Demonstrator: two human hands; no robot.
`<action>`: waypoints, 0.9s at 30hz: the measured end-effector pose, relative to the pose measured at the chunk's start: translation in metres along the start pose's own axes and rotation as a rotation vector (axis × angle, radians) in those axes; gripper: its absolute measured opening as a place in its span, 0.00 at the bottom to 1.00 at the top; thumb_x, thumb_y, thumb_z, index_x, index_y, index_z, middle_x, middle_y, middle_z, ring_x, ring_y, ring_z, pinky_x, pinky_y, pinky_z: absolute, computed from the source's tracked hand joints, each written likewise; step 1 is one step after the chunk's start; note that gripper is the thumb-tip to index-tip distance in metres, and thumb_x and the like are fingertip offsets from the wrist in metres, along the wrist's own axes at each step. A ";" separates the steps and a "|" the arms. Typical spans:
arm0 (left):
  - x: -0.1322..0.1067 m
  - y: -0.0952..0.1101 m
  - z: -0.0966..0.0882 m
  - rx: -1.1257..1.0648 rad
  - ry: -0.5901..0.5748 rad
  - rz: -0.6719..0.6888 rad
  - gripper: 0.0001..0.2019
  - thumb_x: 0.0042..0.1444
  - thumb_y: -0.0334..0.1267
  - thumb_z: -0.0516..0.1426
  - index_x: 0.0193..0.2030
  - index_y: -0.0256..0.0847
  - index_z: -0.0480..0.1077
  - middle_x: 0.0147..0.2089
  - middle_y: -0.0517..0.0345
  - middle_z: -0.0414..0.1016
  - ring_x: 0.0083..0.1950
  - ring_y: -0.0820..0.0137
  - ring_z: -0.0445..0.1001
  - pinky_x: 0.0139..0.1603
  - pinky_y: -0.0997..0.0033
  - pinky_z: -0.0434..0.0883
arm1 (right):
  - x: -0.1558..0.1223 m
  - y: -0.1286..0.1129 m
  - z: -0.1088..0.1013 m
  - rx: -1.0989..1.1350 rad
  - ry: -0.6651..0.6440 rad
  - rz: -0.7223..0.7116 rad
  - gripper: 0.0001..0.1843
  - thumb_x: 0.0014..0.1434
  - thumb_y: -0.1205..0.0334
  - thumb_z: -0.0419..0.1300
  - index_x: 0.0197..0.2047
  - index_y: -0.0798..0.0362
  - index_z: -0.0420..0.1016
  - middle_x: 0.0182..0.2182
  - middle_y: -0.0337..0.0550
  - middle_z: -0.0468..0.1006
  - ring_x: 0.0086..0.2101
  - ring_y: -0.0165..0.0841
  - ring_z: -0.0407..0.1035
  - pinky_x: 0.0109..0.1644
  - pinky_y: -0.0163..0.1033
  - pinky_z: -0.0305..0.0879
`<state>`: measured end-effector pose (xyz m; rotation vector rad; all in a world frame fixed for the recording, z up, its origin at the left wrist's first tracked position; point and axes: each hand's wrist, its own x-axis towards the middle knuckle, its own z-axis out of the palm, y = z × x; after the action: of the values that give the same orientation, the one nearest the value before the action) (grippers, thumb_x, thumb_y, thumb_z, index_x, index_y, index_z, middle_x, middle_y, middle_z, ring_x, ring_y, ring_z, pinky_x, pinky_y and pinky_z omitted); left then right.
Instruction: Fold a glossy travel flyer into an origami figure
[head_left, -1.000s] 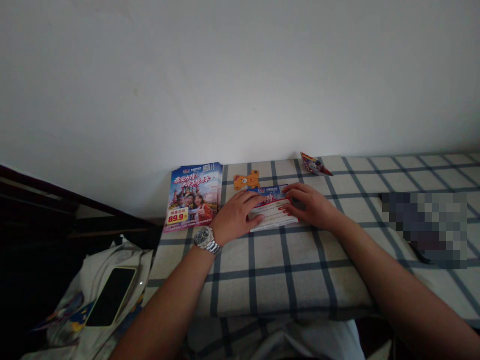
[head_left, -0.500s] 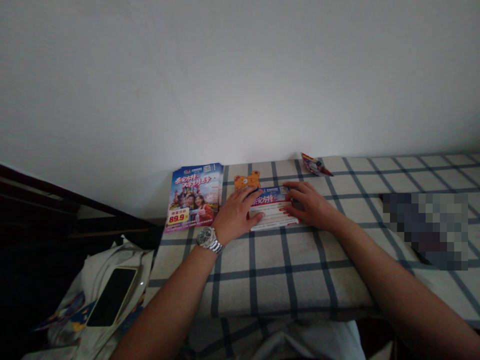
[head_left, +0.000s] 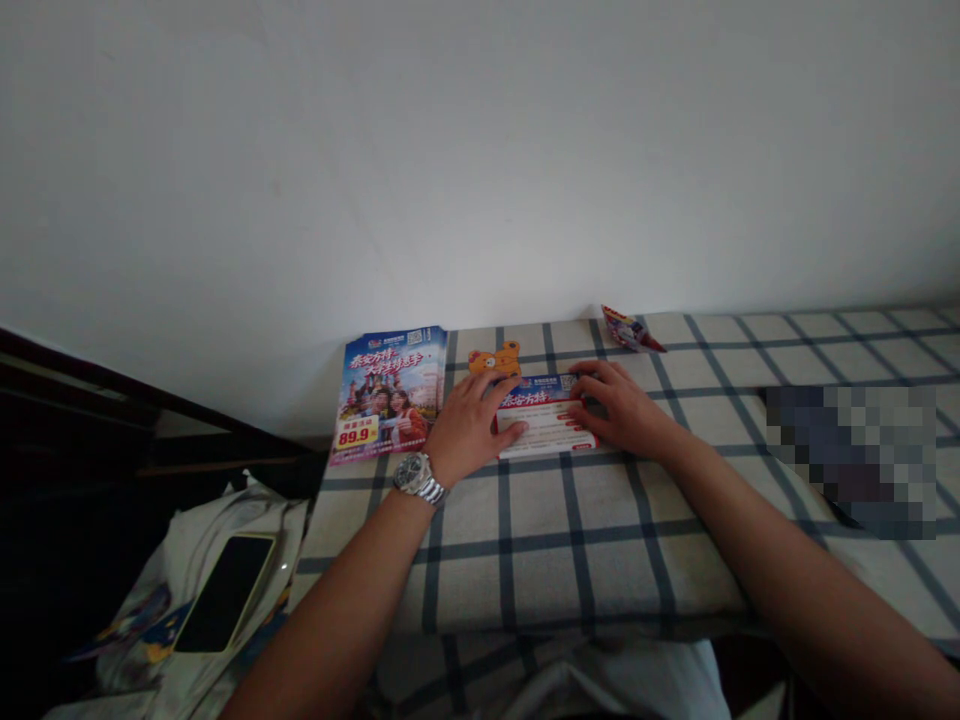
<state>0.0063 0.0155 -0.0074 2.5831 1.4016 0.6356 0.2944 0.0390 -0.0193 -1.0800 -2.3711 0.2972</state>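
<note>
In the head view, a folded flyer (head_left: 543, 428) lies on the checked cloth between my hands. Its lower part is turned up, so a white printed panel covers much of the blue front. My left hand (head_left: 474, 420), with a metal watch at the wrist, holds the flyer's left edge, thumb on the white panel and fingers near the top corner. At the right edge, the bent fingers of my right hand (head_left: 616, 408) hold the paper, some fingertips resting on it. A stack of matching flyers (head_left: 390, 395) lies just left of my left hand.
An orange bear cutout (head_left: 495, 358) lies behind the flyer. Near the wall sits a small folded paper piece (head_left: 630, 330). A blurred dark object (head_left: 847, 460) lies at right. A phone (head_left: 225, 593) rests on white bags (head_left: 259, 510) below the table's left edge.
The flyer's turned-up white panel has shifted slightly toward the top edge and shows its print more fully. Both hands stay almost where they were.
</note>
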 end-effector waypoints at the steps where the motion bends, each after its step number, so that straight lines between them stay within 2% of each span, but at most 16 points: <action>1: 0.000 0.001 -0.001 0.009 -0.004 -0.002 0.32 0.63 0.47 0.64 0.71 0.46 0.62 0.66 0.47 0.67 0.65 0.52 0.68 0.70 0.44 0.66 | 0.000 0.000 0.000 0.000 0.000 0.001 0.05 0.66 0.59 0.63 0.45 0.48 0.74 0.59 0.53 0.71 0.57 0.51 0.67 0.62 0.62 0.69; 13: 0.000 0.004 -0.003 0.029 -0.002 -0.014 0.30 0.62 0.48 0.64 0.69 0.46 0.64 0.62 0.47 0.69 0.63 0.51 0.68 0.67 0.44 0.68 | 0.002 -0.003 -0.005 0.048 -0.001 -0.020 0.03 0.66 0.62 0.63 0.44 0.47 0.74 0.51 0.50 0.76 0.50 0.46 0.70 0.56 0.56 0.70; 19: 0.000 0.002 -0.006 0.015 -0.003 0.005 0.24 0.68 0.44 0.57 0.69 0.45 0.65 0.61 0.47 0.70 0.62 0.53 0.69 0.67 0.44 0.69 | 0.005 -0.002 -0.006 0.089 -0.015 -0.020 0.02 0.67 0.61 0.62 0.44 0.47 0.74 0.47 0.48 0.78 0.49 0.46 0.71 0.54 0.56 0.71; 27: -0.001 0.004 -0.006 0.027 -0.015 -0.011 0.25 0.63 0.41 0.62 0.66 0.44 0.68 0.59 0.48 0.71 0.60 0.53 0.69 0.65 0.46 0.70 | 0.006 -0.004 -0.006 0.078 -0.019 0.003 0.01 0.66 0.62 0.62 0.43 0.47 0.75 0.46 0.48 0.79 0.48 0.46 0.72 0.53 0.55 0.71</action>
<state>0.0065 0.0123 -0.0013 2.5933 1.4289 0.5991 0.2919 0.0407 -0.0102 -1.0488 -2.3545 0.3989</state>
